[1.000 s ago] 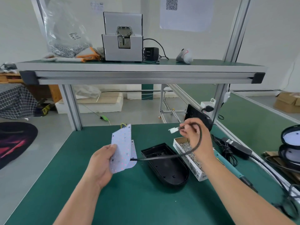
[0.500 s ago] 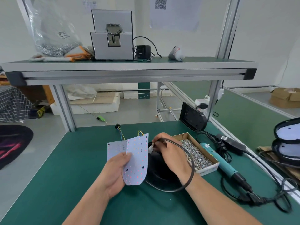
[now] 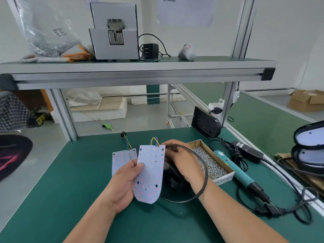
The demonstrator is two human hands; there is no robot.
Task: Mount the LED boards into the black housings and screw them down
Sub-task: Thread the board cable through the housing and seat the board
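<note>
My left hand grips a white LED board by its left edge, holding it tilted up over the green table. A second LED board with coloured wires lies flat just behind it. My right hand holds the end of a black cable close to the top of the held board; the cable loops around my right wrist. A black housing lies on the table beneath my right hand, mostly hidden by the board and hand.
A cardboard box of screws sits right of the housing, with a teal electric screwdriver and its cords beyond. Another black housing leans on the frame post. Finished lamps stack at the far right. A shelf spans overhead.
My right hand has come down from raised height with the cable end to the top of the board. My left hand turned the board face up and moved it right, over the housing.
</note>
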